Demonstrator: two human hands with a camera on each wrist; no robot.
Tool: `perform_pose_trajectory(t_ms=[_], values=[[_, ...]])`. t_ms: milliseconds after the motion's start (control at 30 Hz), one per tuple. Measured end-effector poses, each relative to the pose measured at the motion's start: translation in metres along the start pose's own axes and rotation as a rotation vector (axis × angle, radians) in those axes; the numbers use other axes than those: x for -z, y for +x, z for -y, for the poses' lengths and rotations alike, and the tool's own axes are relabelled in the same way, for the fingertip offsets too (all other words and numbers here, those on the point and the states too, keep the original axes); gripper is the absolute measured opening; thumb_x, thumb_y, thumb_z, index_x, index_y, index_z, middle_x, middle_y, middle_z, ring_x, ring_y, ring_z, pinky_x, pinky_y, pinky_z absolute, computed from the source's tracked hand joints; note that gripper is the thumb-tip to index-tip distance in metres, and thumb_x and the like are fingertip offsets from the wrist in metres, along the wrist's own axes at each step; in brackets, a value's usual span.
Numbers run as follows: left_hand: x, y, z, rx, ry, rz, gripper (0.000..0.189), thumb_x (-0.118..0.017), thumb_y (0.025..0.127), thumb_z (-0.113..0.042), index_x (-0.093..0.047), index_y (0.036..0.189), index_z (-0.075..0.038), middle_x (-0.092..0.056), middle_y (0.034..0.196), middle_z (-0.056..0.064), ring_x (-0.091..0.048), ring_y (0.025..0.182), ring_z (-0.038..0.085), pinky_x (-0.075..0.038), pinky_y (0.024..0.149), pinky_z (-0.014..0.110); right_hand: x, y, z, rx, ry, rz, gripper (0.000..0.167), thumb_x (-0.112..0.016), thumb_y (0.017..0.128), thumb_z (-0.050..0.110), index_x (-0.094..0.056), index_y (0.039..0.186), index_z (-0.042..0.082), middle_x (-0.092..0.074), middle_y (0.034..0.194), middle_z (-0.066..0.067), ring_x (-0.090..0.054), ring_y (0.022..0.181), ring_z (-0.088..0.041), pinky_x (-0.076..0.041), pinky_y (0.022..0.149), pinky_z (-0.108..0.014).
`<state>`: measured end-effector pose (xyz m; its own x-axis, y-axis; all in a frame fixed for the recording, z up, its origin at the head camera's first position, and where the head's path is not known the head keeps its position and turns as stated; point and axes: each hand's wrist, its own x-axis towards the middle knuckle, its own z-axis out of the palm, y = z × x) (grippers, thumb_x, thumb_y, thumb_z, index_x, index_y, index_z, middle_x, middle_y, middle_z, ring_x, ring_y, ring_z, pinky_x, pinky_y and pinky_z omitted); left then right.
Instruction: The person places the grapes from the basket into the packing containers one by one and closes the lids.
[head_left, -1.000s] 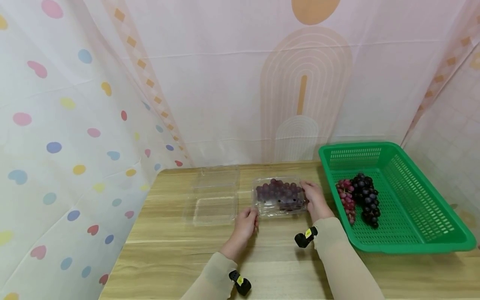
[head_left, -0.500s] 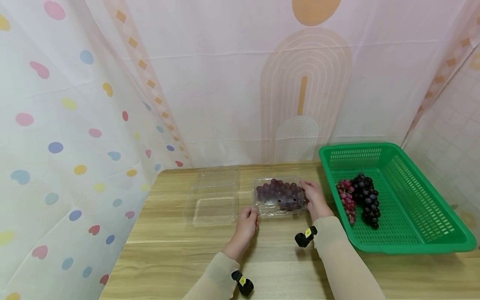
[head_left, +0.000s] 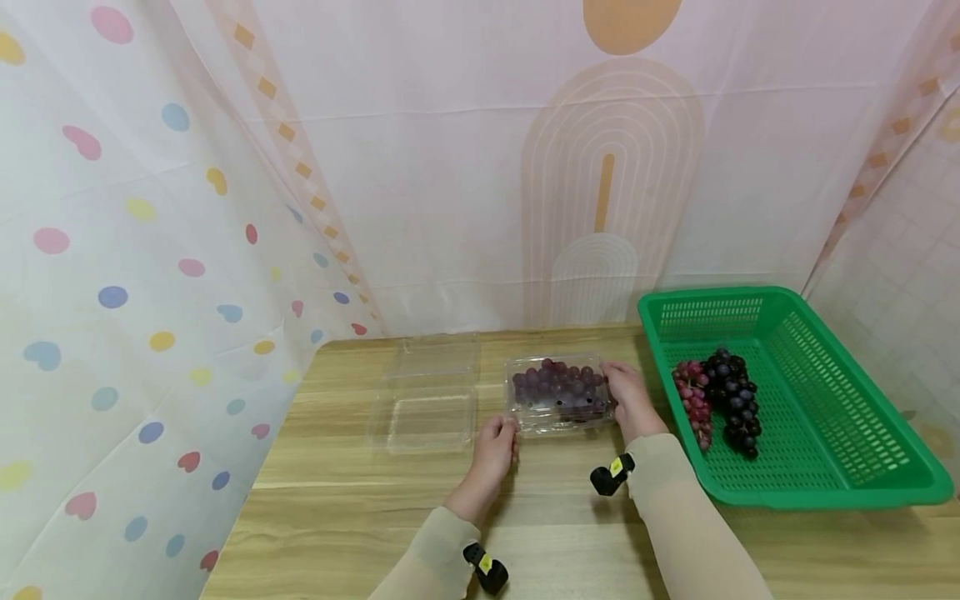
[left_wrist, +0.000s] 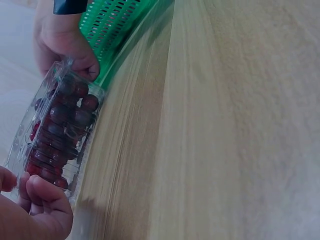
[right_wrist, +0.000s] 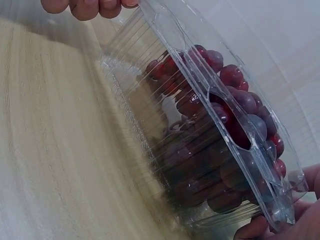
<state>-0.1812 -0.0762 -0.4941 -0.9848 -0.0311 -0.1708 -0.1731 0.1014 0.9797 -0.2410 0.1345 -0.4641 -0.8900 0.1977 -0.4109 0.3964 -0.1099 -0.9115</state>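
Observation:
A clear plastic clamshell container [head_left: 551,421] full of dark red grapes [right_wrist: 245,100] sits on the wooden table, its lid down over the fruit. My left hand [head_left: 492,446] pinches the near left corner of its rim, thumb and curled fingers at the edge in the left wrist view. At the opposite end my right hand [head_left: 628,396] grips the right side; in the right wrist view its thumb and fingers [right_wrist: 252,228] are at the rim's corner. Through the ribbed wall, grapes and a stem show in the right wrist view.
Left of the hands lies a second clear clamshell [head_left: 431,421], its lid folded back. A green plastic basket [head_left: 825,467] stands on the right, close to my right forearm, holding a red grape bunch [head_left: 693,404] and a black one [head_left: 735,404]. Patterned curtains [head_left: 450,208] border the table.
My left forearm has shifted slightly to the right. Both hands stay on the grape container, which has kept its place.

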Motion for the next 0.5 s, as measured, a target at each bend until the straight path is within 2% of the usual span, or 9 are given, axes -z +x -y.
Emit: perform_pose_trajectory(t_ms=[133, 267, 367, 500], values=[[0.001, 0.000, 0.000, 0.014, -0.021, 0.007, 0.024, -0.041, 0.099, -0.014, -0.053, 0.092, 0.006, -0.044, 0.069, -0.001, -0.041, 0.056, 0.008, -0.038, 0.048, 0.017, -0.003, -0.002, 0.003, 0.035, -0.043, -0.015, 0.047, -0.037, 0.102, 0.022, -0.033, 0.144, 0.002, -0.028, 0.149, -0.021, -0.026, 0.137, -0.036, -0.023, 0.112, -0.052], [0.002, 0.000, 0.001, 0.026, -0.029, 0.009, 0.025, -0.041, 0.099, -0.017, -0.053, 0.092, 0.004, -0.044, 0.070, 0.000, -0.041, 0.057, 0.009, -0.038, 0.049, 0.019, -0.006, -0.006, 0.008, 0.128, -0.167, -0.065, 0.049, -0.039, 0.100, 0.021, -0.032, 0.144, 0.001, -0.035, 0.143, -0.023, -0.039, 0.125, -0.036, -0.037, 0.100, -0.049], [0.003, 0.000, 0.001, 0.021, -0.029, 0.011, 0.024, -0.042, 0.099, -0.018, -0.053, 0.092, 0.003, -0.044, 0.070, 0.000, -0.041, 0.056, 0.009, -0.038, 0.049, 0.019, -0.008, -0.010, 0.013, 0.193, -0.288, -0.106, 0.049, -0.041, 0.099, 0.021, -0.034, 0.143, 0.001, -0.035, 0.142, -0.023, -0.040, 0.123, -0.037, -0.039, 0.096, -0.049], [0.004, -0.002, 0.002, 0.010, -0.041, 0.030, 0.022, -0.046, 0.097, -0.019, -0.053, 0.090, 0.001, -0.043, 0.067, -0.001, -0.041, 0.054, 0.009, -0.038, 0.046, 0.019, -0.010, -0.017, 0.021, 0.265, -0.401, -0.113, 0.048, -0.042, 0.099, 0.021, -0.036, 0.142, 0.002, -0.033, 0.144, -0.023, -0.036, 0.129, -0.039, -0.037, 0.102, -0.051]])
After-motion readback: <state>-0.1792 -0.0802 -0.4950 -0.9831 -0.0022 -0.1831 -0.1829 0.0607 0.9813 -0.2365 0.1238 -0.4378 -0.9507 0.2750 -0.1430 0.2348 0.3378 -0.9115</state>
